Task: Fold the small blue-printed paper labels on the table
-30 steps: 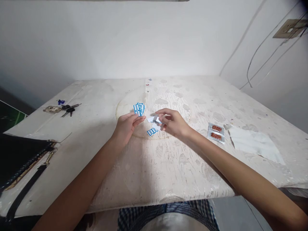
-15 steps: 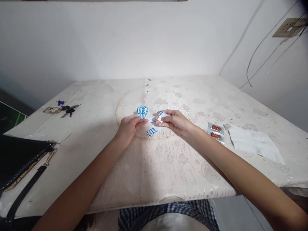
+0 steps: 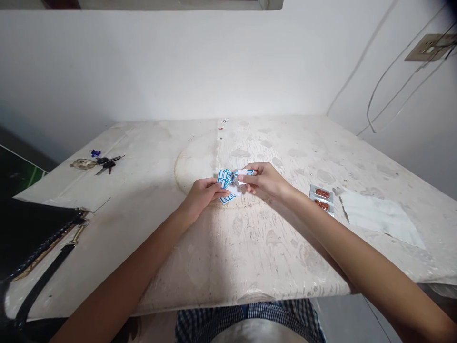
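My left hand [image 3: 204, 194] pinches a fanned bunch of small white cards with blue outlines [image 3: 224, 177], holding them just above the table. Beside it, my right hand [image 3: 266, 178] grips a white card [image 3: 243, 175] between thumb and fingers; a blue-marked strip shows at its far edge. The two hands are close together, their cards nearly touching. Below them another blue-printed card [image 3: 224, 198] lies on the table, partly covered by my left fingers and the held cards.
On the table [image 3: 214, 257], a bunch of keys [image 3: 107, 163] lies at left, near a black bag [image 3: 39, 228] with a strap. To the right are a blister pack of reddish-brown tablets [image 3: 322, 193] and a white sheet [image 3: 380, 216]. Cables hang from a wall socket [image 3: 426, 47].
My left hand has moved right with its fanned cards, toward my right hand. The card in my right hand has turned flatter, and the view has tilted slightly upward.
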A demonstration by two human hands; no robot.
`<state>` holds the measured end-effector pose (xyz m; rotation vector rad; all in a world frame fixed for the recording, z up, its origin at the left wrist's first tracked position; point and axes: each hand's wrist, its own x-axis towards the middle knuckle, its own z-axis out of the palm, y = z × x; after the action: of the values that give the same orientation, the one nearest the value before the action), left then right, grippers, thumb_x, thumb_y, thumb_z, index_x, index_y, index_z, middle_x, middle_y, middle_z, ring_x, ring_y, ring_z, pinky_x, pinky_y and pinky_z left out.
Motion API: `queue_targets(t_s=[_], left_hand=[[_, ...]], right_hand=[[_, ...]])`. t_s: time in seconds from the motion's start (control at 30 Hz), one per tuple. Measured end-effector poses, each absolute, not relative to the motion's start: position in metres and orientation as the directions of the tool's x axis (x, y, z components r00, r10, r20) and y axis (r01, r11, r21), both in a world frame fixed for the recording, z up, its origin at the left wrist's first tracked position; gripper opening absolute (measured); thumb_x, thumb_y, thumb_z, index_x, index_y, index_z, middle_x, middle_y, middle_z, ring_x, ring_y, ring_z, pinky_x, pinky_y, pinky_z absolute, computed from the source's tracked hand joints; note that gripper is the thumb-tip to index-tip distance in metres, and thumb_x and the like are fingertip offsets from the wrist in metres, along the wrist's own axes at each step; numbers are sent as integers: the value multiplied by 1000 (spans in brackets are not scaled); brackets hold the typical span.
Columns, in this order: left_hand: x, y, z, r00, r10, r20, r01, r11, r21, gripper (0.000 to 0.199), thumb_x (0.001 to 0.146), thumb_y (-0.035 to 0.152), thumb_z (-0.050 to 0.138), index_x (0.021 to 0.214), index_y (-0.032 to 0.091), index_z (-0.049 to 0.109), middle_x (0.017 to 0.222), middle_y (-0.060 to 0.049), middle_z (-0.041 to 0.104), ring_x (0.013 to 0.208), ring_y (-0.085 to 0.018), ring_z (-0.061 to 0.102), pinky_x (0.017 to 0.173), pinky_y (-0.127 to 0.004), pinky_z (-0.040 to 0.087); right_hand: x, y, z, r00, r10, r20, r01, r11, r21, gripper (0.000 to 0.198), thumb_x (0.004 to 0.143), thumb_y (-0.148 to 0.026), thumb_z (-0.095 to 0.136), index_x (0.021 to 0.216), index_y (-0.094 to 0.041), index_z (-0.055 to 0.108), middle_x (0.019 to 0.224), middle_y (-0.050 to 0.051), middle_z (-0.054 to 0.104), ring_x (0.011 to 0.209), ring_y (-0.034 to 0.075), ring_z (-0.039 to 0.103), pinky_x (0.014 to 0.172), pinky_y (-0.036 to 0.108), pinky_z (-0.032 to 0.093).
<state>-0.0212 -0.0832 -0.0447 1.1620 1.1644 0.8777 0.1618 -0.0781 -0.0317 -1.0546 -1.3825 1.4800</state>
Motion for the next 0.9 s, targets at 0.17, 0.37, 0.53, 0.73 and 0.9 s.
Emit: queue_targets(t_s=[0.17, 0.37, 0.53, 0.73, 0.9], left_hand=[[-17, -89, -41, 265, 935, -236, 91, 219, 971, 9, 72, 24, 60, 71, 15, 64, 71, -4, 69, 78, -16, 66, 87, -31, 48], [-16, -94, -41, 365, 894, -259, 108, 236, 966, 11, 69, 27, 63, 73, 16, 64, 71, -2, 67, 81, -17, 65, 92, -33, 45], [-13, -97, -43, 443, 860, -254, 70, 249, 966, 7, 64, 21, 66, 68, 16, 63, 74, -2, 67, 87, -18, 63, 94, -34, 45], [-9, -100, -42, 447, 856, -261, 72, 256, 964, 7, 67, 21, 62, 63, 16, 59, 69, -2, 66, 83, -19, 64, 92, -37, 46], [-7, -103, -38, 408, 886, -220, 87, 202, 975, 5, 69, 21, 60, 66, 16, 59, 68, -2, 66, 78, -18, 65, 88, -37, 48]], right_hand=[[159, -87, -26, -361, 932, -22, 125, 25, -992, 11, 81, -18, 49, 84, -12, 57, 45, -3, 49, 39, 7, 42, 42, 21, 35], [155, -100, -24, -362, 924, 123, 400, 273, -875, 22, 80, -11, 42, 98, -18, 52, 57, -4, 49, 45, 8, 42, 46, 21, 33], [152, -108, -23, -459, 844, 278, 580, 522, -626, 25, 77, -6, 40, 87, -18, 59, 68, 0, 56, 58, 10, 45, 56, 23, 32], [148, -114, -24, -488, 823, 290, 663, 566, -490, 25, 71, -4, 46, 86, -17, 62, 64, 1, 53, 56, 10, 40, 54, 23, 29], [147, -113, -26, -459, 836, 300, 660, 547, -515, 30, 75, -6, 45, 98, -16, 61, 71, 3, 56, 61, 12, 47, 56, 24, 33]])
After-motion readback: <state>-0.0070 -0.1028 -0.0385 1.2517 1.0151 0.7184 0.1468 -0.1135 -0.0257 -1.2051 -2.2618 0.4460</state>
